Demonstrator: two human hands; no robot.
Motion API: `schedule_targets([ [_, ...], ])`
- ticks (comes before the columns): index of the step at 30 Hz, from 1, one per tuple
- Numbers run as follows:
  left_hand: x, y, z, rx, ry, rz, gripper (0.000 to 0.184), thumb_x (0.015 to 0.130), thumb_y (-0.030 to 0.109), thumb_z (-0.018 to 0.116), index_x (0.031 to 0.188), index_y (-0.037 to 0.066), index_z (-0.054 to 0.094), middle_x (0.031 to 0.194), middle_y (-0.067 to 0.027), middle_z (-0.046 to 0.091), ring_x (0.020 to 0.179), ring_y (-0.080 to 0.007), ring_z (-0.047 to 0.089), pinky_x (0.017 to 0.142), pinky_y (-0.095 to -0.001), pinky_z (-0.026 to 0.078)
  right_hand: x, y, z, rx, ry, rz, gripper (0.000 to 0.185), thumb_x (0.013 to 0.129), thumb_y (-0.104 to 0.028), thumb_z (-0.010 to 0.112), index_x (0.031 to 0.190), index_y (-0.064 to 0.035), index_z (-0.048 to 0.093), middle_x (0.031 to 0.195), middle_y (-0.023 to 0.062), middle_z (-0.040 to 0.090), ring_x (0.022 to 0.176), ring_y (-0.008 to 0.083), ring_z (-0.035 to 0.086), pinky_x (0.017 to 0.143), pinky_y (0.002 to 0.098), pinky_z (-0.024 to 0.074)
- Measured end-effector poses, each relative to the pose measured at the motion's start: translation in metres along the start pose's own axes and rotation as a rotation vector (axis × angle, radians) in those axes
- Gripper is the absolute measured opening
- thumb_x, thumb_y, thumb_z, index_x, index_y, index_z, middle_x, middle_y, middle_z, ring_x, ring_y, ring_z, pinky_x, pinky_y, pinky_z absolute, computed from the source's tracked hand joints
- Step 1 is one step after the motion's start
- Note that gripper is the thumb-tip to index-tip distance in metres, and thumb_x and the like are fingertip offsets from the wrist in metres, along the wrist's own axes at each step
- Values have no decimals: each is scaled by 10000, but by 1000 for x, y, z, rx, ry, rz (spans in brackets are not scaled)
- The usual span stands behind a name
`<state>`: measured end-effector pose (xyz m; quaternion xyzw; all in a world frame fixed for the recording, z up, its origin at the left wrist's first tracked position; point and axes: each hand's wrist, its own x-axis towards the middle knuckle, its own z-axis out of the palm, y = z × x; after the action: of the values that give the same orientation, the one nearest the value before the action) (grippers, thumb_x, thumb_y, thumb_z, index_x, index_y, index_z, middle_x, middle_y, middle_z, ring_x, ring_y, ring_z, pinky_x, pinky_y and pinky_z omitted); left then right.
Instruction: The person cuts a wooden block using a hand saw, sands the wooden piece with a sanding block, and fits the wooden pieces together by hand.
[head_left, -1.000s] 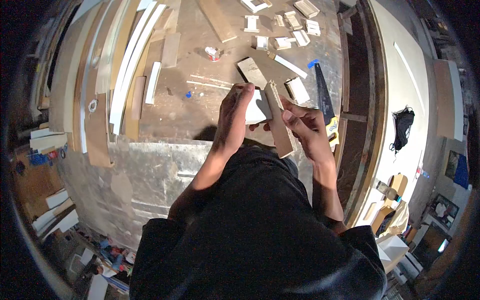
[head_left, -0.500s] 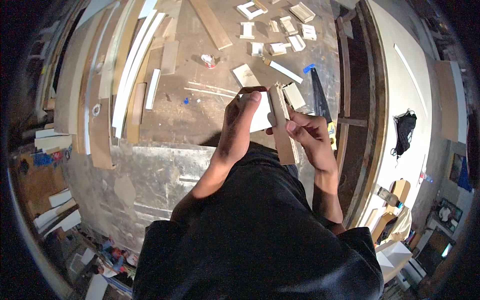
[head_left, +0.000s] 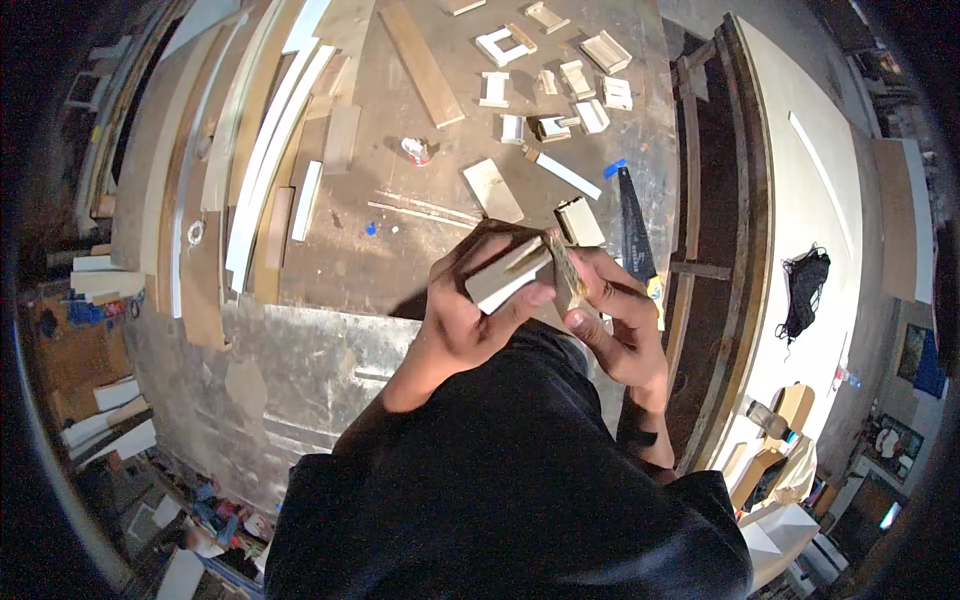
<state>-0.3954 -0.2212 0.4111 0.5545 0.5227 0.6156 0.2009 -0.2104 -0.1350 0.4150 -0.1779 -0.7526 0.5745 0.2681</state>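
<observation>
My left hand (head_left: 465, 310) is wrapped round a small pale block (head_left: 510, 276), its thumb along the near edge. A flat wooden piece with a rough edge (head_left: 567, 272) meets the block's right end, pinched between the thumb and fingers of my right hand (head_left: 625, 315). Both pieces are held above the edge of the work surface, in front of my dark shirt. Just beyond my hands lie a pale rectangular board (head_left: 492, 190) and a small block with a dark edge (head_left: 580, 222).
A handsaw (head_left: 634, 225) lies to the right. Several small wooden assemblies (head_left: 577, 80) are spread at the back. Long strips and boards (head_left: 275, 150) line the left. A red and white container (head_left: 415, 151) stands mid-table. Black cord (head_left: 803, 292) hangs over the pale panel at right.
Both hands have tilted the held pieces, so the block's slotted side now shows and the rough-edged piece appears foreshortened. The hands sit a little lower in view.
</observation>
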Motion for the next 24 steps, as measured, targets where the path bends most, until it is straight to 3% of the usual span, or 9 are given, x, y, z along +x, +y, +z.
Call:
schedule_targets([
  [3, 5, 6, -3, 66, -51, 26, 346, 887, 208, 730, 1132, -27, 661, 1040, -173, 680, 893, -336, 661, 785, -387, 535, -4, 3, -4, -50, -6, -38, 429, 876, -87, 679, 1294, -2, 625, 1271, 186, 618, 1154, 340, 595, 991, 418, 440],
  [6, 8, 3, -4, 214, -129, 115, 567, 822, 366, 779, 1215, -21, 648, 1074, -159, 675, 952, -333, 644, 797, -397, 534, -3, 0, -8, -84, 20, -37, 437, 870, -81, 670, 1300, -15, 626, 1288, 189, 612, 1141, 362, 598, 993, 433, 435],
  [13, 16, 9, -1, 142, -151, 95, 530, 841, 322, 768, 1220, -25, 641, 1082, -155, 672, 923, -336, 637, 794, -397, 528, 3, 3, -14, -152, -11, -137, 470, 864, -87, 666, 1325, -18, 610, 1289, 202, 604, 1115, 362, 604, 966, 426, 449],
  [15, 15, 6, 2, 117, -132, 75, 448, 871, 257, 737, 1204, -27, 642, 1071, -151, 669, 902, -334, 633, 780, -402, 524, 2, 1, -15, -151, -17, -137, 464, 872, -90, 663, 1327, -14, 607, 1280, 207, 603, 1111, 360, 605, 962, 418, 450],
  [16, 19, 1, 3, 144, -124, 163, 391, 881, 207, 711, 1177, -38, 641, 1043, -164, 662, 896, -340, 630, 768, -405, 519, 3, -2, -15, -146, -17, -92, 452, 884, -93, 655, 1325, -8, 606, 1247, 207, 607, 1090, 358, 606, 952, 403, 452],
  [19, 13, 0, 10, -149, -66, -164, 406, 944, 276, 653, 1184, -49, 617, 1081, -183, 641, 957, -288, 639, 827, -365, 508, 9, -8, -18, -124, -43, -12, 426, 915, -113, 636, 1322, 11, 600, 1173, 205, 613, 1034, 345, 606, 926, 379, 456],
  [23, 9, -15, 18, -187, -29, -136, 593, 1031, 494, 440, 1259, -42, 551, 1119, -165, 622, 1011, -246, 619, 849, -368, 503, 4, 11, -20, -109, -21, 26, 415, 961, -168, 616, 1317, 44, 585, 1079, 195, 608, 938, 309, 590, 885, 374, 461],
  [24, 8, -16, 18, -173, -22, -116, 597, 1033, 498, 426, 1256, -42, 549, 1108, -162, 623, 997, -241, 620, 840, -364, 502, 7, 9, -23, -7, -67, 74, 433, 972, -199, 617, 1315, 63, 572, 1086, 200, 620, 989, 293, 603, 922, 382, 456],
])
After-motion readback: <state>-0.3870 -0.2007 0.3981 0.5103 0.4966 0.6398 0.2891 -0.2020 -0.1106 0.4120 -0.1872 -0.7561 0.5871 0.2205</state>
